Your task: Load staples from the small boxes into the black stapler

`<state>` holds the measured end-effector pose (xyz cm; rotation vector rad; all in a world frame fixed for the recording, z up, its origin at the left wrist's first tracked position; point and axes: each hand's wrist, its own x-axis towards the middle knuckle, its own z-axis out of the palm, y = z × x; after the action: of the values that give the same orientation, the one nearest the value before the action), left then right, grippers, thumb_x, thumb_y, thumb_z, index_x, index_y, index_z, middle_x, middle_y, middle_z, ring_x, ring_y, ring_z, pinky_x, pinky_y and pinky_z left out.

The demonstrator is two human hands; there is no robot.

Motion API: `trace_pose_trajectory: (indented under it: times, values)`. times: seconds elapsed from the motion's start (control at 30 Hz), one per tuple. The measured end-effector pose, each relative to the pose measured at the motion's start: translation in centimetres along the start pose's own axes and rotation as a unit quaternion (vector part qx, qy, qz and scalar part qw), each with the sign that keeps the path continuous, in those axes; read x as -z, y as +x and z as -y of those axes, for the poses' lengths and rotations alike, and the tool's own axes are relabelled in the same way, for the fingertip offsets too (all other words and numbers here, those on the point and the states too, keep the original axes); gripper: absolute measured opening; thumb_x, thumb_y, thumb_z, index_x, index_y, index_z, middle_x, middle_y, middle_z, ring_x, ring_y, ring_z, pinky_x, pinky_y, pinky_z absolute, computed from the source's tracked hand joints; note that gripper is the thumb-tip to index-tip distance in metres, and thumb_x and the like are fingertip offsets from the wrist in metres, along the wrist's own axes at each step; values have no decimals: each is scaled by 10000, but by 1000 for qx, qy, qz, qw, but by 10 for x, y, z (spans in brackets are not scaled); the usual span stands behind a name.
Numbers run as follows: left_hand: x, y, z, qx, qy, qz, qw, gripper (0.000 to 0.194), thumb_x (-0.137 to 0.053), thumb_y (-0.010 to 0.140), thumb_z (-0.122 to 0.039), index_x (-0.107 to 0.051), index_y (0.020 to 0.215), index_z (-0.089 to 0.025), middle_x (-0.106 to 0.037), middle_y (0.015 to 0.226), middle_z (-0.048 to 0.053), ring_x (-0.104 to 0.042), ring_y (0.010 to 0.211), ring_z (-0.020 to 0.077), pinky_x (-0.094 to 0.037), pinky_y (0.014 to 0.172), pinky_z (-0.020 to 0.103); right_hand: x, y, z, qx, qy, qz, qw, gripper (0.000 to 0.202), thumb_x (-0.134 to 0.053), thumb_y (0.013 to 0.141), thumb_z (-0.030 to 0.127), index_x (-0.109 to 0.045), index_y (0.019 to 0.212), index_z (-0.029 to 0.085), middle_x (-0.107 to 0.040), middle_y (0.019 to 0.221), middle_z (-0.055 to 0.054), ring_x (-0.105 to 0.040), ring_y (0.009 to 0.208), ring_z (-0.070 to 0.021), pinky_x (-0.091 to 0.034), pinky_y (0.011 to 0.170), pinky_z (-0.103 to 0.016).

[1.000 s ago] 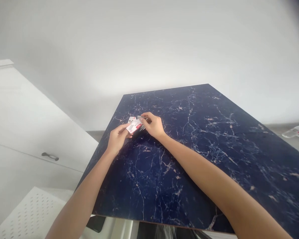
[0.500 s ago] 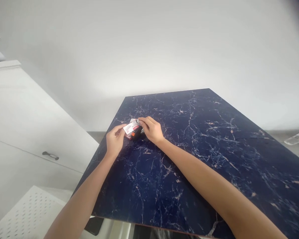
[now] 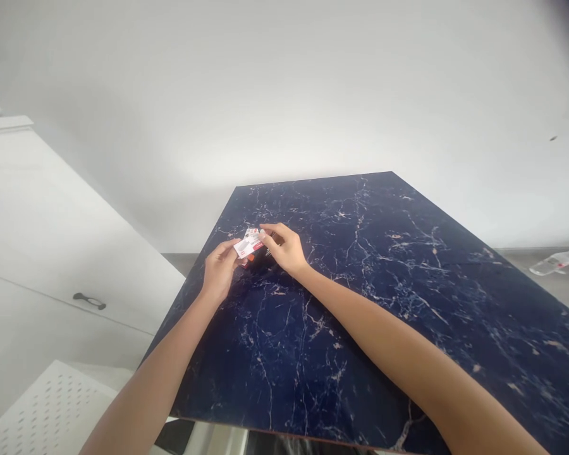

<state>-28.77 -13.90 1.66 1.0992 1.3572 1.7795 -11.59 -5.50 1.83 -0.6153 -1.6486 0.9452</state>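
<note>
A small white and red box [image 3: 250, 244] is held between my two hands above the dark blue marbled table [image 3: 294, 354]. My left hand [image 3: 221, 265] pinches its left end with thumb and fingers. At its right end, the thumb and fingers of my right hand [image 3: 284, 245] close on it. Under and behind the box lie dark items with an orange patch [image 3: 251, 257], partly hidden by the box and my right hand; what they are I cannot make out.
A white cabinet with a dark handle [image 3: 89, 301] stands left of the table. Below it is a white perforated surface [image 3: 42, 404]. Beyond the table rises a pale wall, and a clear plastic object [image 3: 557, 261] lies on the floor at the right.
The view has shifted slightly. My right hand's fingers have closed farther over the right end of the box, where a grey tip showed before. The left hand keeps its hold.
</note>
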Motion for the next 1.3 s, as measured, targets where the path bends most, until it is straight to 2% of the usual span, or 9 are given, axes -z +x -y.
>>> trace_pose_trajectory:
  times: [0.17,0.3,0.47,0.7,0.83,0.93,1.07,1.17,1.3]
  values:
    - [4,4,-5,80,-69,49,993,336,-835,781,-379,-736,1050,-205,-771,977,58,-722,780,156,-584,655,253,-22,-10,10,-153,237,48,958,434,-738,797,556,-647,1078,238,-676,778,8,-590,580,-137,-536,580,-285]
    - [5,6,-8,101,-89,22,991,295,-821,771,-261,-750,1055,-221,-776,1028,46,-731,864,153,-608,719,236,-36,-20,13,-197,335,63,919,520,-577,853,692,-618,1083,228,-655,730,-2,-621,576,-151,-542,563,-285]
    - [7,2,-19,96,-100,23,990,272,-739,826,-245,-749,1090,-176,-771,1085,89,-740,929,194,-626,788,292,-36,-25,14,-184,293,47,937,494,-584,875,664,-635,1063,210,-653,711,-6,-617,564,-152,-538,548,-282]
    - [7,-6,-32,54,-93,109,988,403,-747,835,-303,-704,1218,-182,-717,1281,118,-711,1096,250,-590,944,384,-35,-25,18,-150,264,67,950,487,-592,902,649,-641,1149,232,-613,687,27,-576,530,-128,-504,504,-253]
    - [4,-5,-30,29,-67,123,990,521,-800,805,-327,-642,1285,-202,-702,1299,125,-717,1052,260,-590,865,394,-38,-28,19,-123,186,102,969,550,-587,918,649,-544,1312,267,-615,680,51,-559,490,-132,-477,477,-256]
    - [6,1,-24,-3,-36,21,999,410,-825,762,-329,-646,1109,-203,-724,1179,82,-728,980,231,-586,817,354,-25,-28,17,-34,20,81,996,454,-453,1009,586,-573,1306,265,-630,702,31,-599,568,-156,-502,595,-291]
    - [19,10,-10,1,76,-113,991,346,-820,715,-360,-529,832,-213,-718,988,16,-715,825,192,-561,731,309,10,-9,-1,68,-209,37,975,389,-414,1026,478,-648,1228,243,-698,873,-49,-674,870,-250,-510,843,-378]
    - [27,11,-4,-10,226,-74,971,295,-753,769,-375,-504,758,-217,-720,969,25,-689,801,200,-534,745,327,27,7,-21,28,-269,-53,961,441,-423,1000,422,-592,1336,191,-695,1159,-141,-620,1101,-325,-470,994,-485]
    - [22,7,-9,-140,453,34,880,141,-665,852,-325,-622,772,-216,-710,1013,91,-638,1046,307,-451,1005,494,24,12,-34,-19,-301,-26,953,577,-473,967,436,-509,1448,118,-642,1317,-220,-562,1227,-403,-413,1059,-595]
